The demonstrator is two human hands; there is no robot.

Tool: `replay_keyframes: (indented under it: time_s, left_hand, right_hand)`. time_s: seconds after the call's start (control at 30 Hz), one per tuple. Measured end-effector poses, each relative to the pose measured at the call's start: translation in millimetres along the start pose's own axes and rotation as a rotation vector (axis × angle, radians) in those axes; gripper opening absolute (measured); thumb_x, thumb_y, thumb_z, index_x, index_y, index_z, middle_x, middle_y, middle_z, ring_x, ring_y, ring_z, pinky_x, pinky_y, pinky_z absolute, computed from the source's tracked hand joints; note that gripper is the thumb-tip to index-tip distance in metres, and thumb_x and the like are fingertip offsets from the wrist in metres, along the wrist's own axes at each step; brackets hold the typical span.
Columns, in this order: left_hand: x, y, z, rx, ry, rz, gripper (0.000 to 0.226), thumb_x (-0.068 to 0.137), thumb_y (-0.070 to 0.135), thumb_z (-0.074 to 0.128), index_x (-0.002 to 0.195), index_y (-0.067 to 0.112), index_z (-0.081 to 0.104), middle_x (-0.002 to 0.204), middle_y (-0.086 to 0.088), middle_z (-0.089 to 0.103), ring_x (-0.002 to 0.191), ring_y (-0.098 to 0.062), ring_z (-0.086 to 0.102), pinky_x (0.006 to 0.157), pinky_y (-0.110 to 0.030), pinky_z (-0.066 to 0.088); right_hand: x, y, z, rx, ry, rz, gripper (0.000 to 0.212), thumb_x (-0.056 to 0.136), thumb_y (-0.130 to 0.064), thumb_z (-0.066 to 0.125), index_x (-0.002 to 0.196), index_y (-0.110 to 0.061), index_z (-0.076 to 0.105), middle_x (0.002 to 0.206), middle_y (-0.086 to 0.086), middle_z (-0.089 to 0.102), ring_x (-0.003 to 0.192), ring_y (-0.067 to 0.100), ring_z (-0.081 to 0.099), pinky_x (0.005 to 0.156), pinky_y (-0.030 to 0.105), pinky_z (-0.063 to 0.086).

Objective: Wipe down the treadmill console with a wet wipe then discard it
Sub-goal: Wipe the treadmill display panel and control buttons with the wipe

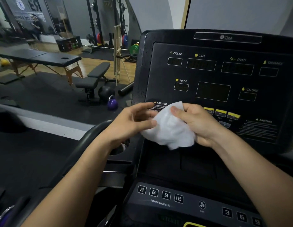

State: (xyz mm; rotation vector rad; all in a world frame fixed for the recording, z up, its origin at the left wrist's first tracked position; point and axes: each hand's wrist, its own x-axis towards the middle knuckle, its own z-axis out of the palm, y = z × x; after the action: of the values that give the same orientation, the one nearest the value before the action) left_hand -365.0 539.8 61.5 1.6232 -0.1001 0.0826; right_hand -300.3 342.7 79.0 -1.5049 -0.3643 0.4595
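Observation:
A crumpled white wet wipe (171,128) hangs in front of the lower part of the black treadmill console (212,76). My right hand (196,122) grips its right side, thumb on top. My left hand (134,122) pinches its left edge between thumb and fingers. Both hands hover just in front of the console, near the left caution label and the yellow buttons (224,113). The console's dark displays are marked incline, time, speed, pulse and calorie. A lower panel (160,194) carries numbered incline keys and a fan key.
A black handrail (86,138) curves under my left forearm, beside a cup holder (121,147). To the left lie a gym floor with an adjustable bench (93,79), a massage table (44,58), a purple kettlebell (112,104), a black ball and weight racks. A person stands far back left.

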Motion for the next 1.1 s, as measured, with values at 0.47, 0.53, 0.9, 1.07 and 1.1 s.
replay_keyframes:
  time_s: [0.47, 0.53, 0.9, 1.07, 1.1]
  left_hand:
    - [-2.5, 10.1, 12.7, 0.003, -0.019, -0.011, 0.016, 0.087, 0.009, 0.068, 0.100, -0.002, 0.069, 0.093, -0.012, 0.074, 0.082, -0.019, 0.070, 0.073, -0.026, 0.056]
    - [-4.9, 9.4, 7.2, 0.171, -0.035, -0.021, 0.027, 0.077, 0.016, 0.079, 0.101, 0.005, 0.071, 0.092, -0.010, 0.076, 0.085, -0.019, 0.072, 0.077, -0.027, 0.057]
    - [27.8, -18.8, -5.3, 0.791, 0.259, 0.192, 0.014, 0.081, 0.002, 0.066, 0.088, 0.015, 0.066, 0.077, 0.002, 0.064, 0.065, -0.005, 0.058, 0.064, -0.021, 0.047]
    - [30.9, -51.4, 8.7, 1.379, 0.385, 0.593, 0.009, 0.076, 0.006, 0.061, 0.083, 0.010, 0.063, 0.095, -0.011, 0.057, 0.074, -0.030, 0.048, 0.061, -0.037, 0.035]
    - [28.3, -55.4, 8.3, 1.472, 0.397, 0.655, 0.009, 0.077, 0.008, 0.058, 0.082, 0.009, 0.066, 0.095, -0.012, 0.059, 0.079, -0.029, 0.045, 0.065, -0.039, 0.033]
  right_hand:
    - [-20.6, 23.8, 23.6, -0.723, 0.071, -0.374, 0.045, 0.073, -0.024, 0.079, 0.112, -0.032, 0.059, 0.100, -0.015, 0.065, 0.087, 0.004, 0.062, 0.072, 0.019, 0.049]
    - [-17.9, 28.2, 23.1, -0.698, 0.131, -0.361, 0.034, 0.082, -0.010, 0.066, 0.109, -0.032, 0.063, 0.096, -0.014, 0.067, 0.086, 0.004, 0.062, 0.071, 0.019, 0.049]
    - [14.3, 22.1, 5.2, -0.813, 0.331, -0.241, 0.016, 0.083, -0.026, 0.071, 0.082, -0.025, 0.055, 0.070, -0.001, 0.064, 0.067, 0.015, 0.062, 0.054, 0.027, 0.040]
    - [26.5, 40.3, 13.8, -1.471, 0.483, -0.497, 0.028, 0.073, -0.017, 0.072, 0.090, -0.017, 0.050, 0.091, 0.006, 0.050, 0.084, 0.030, 0.052, 0.060, 0.037, 0.040]
    - [25.7, 42.0, 14.1, -1.526, 0.479, -0.626, 0.024, 0.071, -0.010, 0.070, 0.088, -0.014, 0.052, 0.090, 0.009, 0.050, 0.081, 0.031, 0.050, 0.060, 0.039, 0.040]
